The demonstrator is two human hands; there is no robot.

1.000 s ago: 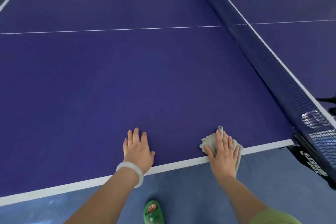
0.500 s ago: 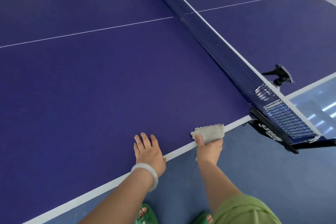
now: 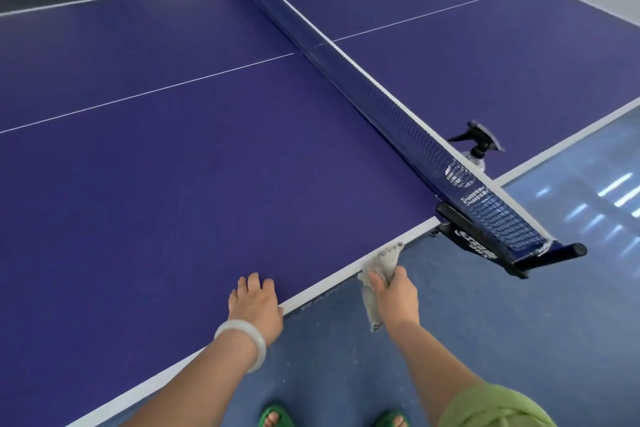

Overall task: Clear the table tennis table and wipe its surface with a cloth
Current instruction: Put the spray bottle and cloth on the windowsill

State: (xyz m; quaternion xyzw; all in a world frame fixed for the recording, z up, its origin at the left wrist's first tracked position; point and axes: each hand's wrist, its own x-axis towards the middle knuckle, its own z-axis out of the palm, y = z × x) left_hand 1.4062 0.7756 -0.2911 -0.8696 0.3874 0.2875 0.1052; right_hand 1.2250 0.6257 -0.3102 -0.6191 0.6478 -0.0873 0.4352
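Note:
The blue table tennis table (image 3: 166,156) fills most of the view. My left hand (image 3: 254,305) rests flat on its near edge, fingers relaxed, a pale bangle on the wrist. My right hand (image 3: 394,295) grips a grey cloth (image 3: 381,263) just off the table's near side edge; the cloth's upper corner touches the white edge line and the rest hangs below my fist.
The dark net (image 3: 363,87) crosses the table, and its clamp post (image 3: 512,253) juts out past the edge to the right of my right hand. A spray bottle (image 3: 479,149) stands behind the net near the edge. Blue floor lies below.
My right hand pulled the cloth off the table's surface to its side edge and closed round it. The view swung right, bringing the net post and spray bottle into sight.

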